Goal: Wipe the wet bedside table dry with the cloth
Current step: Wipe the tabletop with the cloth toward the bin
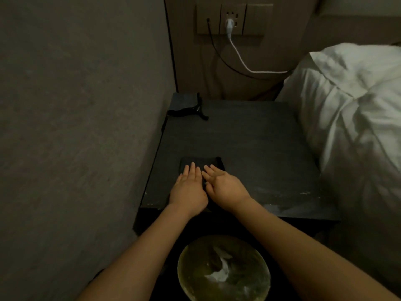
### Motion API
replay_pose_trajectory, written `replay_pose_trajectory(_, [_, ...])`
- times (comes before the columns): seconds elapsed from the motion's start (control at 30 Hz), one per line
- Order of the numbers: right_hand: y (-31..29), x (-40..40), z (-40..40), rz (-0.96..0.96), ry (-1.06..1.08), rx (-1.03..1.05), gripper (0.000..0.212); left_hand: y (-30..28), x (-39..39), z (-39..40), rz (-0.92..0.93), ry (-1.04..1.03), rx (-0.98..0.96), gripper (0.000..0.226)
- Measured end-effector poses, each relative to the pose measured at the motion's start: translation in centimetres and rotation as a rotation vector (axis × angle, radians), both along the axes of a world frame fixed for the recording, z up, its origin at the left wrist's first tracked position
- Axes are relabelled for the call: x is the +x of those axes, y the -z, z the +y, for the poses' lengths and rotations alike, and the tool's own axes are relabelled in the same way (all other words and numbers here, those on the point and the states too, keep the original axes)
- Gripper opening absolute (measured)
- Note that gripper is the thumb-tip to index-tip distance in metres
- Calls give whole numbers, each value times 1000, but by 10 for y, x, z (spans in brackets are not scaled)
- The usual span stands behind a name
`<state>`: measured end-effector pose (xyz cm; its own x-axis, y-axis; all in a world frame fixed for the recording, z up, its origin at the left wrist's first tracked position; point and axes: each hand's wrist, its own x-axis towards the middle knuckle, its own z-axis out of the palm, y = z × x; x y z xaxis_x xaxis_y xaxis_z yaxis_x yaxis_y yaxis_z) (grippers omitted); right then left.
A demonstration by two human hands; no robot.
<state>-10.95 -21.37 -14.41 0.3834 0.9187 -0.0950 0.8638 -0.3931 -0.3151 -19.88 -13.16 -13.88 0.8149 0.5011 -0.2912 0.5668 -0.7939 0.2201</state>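
Observation:
A dark bedside table [249, 144] fills the middle of the view. On its near left part lies a folded black cloth [206, 162]. Both my hands lie flat on the cloth, side by side with fingers straight. My left hand [187, 189] covers the cloth's left part. My right hand [223, 187] presses next to it, fingers pointing up and left. Pale wet streaks show along the table's near right edge [288, 203]. The part of the cloth beneath my palms is hidden.
A black strap-like item [191, 110] lies at the table's far left corner. A wall stands close on the left. A white pillow and bedding [351, 109] crowd the right. A wall socket [232, 18] holds a white cable. A round bin [223, 270] with tissue sits below.

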Motion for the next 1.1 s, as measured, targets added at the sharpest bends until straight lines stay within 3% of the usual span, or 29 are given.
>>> replay_pose_trajectory(0.6, [-1,73,-146,-32,255,-29,46,-2,88,-125,-17,261,-42,73])
replay_pose_trajectory(0.7, [-2,92,-159,-48,287,-43,46,0,111,-138,-30,300,-38,80])
replay_pose_trajectory(1.1, [5,123,-177,-40,451,-6,46,3,155,-156,-81,383,-33,72])
